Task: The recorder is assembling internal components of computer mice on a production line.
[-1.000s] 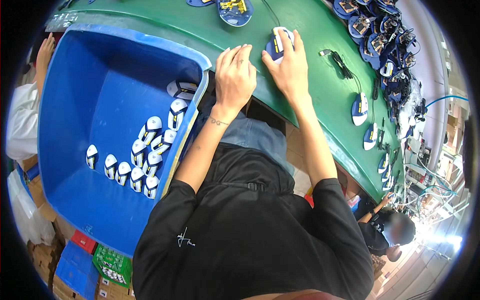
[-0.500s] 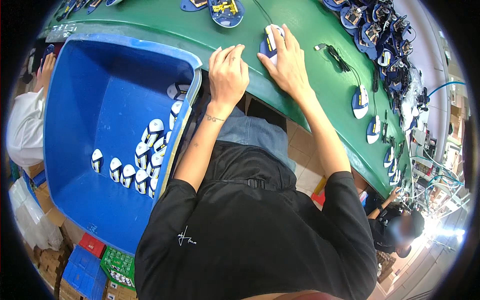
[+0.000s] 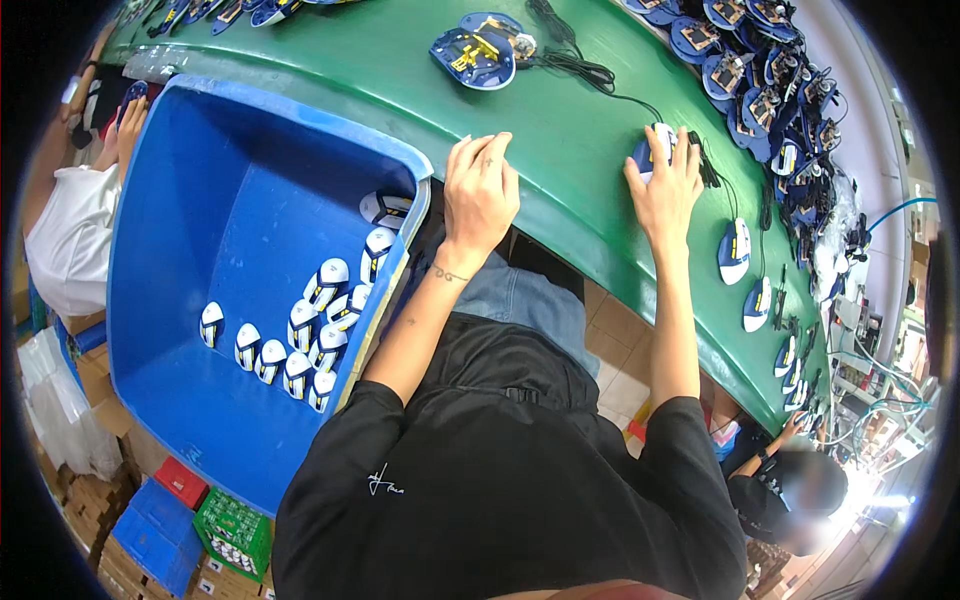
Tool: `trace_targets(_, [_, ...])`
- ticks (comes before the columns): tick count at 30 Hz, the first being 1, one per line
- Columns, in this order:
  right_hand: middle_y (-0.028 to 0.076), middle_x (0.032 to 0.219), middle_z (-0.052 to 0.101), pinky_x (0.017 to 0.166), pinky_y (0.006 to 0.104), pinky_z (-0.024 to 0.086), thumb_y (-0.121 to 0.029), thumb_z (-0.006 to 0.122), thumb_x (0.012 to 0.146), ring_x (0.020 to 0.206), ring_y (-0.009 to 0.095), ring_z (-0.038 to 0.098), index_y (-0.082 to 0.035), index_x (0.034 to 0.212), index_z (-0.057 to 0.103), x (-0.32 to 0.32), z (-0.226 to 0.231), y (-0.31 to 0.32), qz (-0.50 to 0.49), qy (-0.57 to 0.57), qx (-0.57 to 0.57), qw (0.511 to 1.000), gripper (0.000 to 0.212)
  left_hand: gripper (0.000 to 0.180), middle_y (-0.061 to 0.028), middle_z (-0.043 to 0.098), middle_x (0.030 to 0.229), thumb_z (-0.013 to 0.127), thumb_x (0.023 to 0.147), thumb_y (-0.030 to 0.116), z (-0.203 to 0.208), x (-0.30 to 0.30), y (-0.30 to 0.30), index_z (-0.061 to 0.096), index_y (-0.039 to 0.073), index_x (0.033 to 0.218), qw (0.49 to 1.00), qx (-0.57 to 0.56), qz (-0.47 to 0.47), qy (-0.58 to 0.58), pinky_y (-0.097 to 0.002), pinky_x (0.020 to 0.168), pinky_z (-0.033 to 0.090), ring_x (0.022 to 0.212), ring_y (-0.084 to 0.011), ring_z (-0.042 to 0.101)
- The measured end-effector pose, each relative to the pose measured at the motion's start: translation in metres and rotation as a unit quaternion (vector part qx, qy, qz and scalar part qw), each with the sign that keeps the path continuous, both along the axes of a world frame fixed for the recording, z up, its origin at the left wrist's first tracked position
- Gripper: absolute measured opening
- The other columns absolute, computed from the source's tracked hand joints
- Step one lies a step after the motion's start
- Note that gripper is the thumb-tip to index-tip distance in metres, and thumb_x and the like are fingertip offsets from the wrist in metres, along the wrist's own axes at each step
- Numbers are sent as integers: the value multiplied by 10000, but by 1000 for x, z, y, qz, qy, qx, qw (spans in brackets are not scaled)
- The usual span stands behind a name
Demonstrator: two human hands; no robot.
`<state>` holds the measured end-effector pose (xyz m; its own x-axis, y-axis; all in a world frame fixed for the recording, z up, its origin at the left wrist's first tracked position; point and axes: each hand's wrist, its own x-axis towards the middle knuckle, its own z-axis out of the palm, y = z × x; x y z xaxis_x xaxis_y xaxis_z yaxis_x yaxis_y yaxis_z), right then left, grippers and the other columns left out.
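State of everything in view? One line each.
Left hand: half-curled, nothing visible in it
Right hand: on a mouse
That mouse: closed, partly hidden
Cabled mice further right: closed
Opened mouse: insides exposed
Heaped mouse halves: boards exposed
Blue bin: open-topped, partly filled

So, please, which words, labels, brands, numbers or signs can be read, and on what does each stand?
No text reads clearly enough to quote.
Black shirt: white script, illegible.
Mice in the blue bin: tiny marks, too small.
Left wrist: curly tattoo, unclear whether lettering.
Blue bin: faint marks, blurred.
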<state>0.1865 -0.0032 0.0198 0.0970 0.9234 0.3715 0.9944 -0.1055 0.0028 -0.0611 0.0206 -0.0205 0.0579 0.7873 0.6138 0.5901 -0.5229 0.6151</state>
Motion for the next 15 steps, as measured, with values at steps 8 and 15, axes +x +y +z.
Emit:
trace_targets(8, [188, 1195, 646, 971, 419, 469, -139, 707, 774, 1139, 339, 583, -130, 1305, 581, -40, 7, 110, 114, 106, 92, 984, 546, 336, -161, 686, 1029, 555, 832, -67, 12, 3, 3, 607, -5, 1159, 997, -57, 4, -57, -409, 884, 507, 1007, -328, 626])
trace_targets(15, [156, 1102, 684, 928, 453, 502, -115, 697, 765, 1011, 370, 636, -88, 1347, 528, -2, -1, 120, 54, 169, -33, 984, 607, 296, -128, 635, 983, 593, 771, -29, 68, 56, 67, 620, 26, 1060, 997, 74, 14, -30, -426, 891, 449, 987, -322, 560])
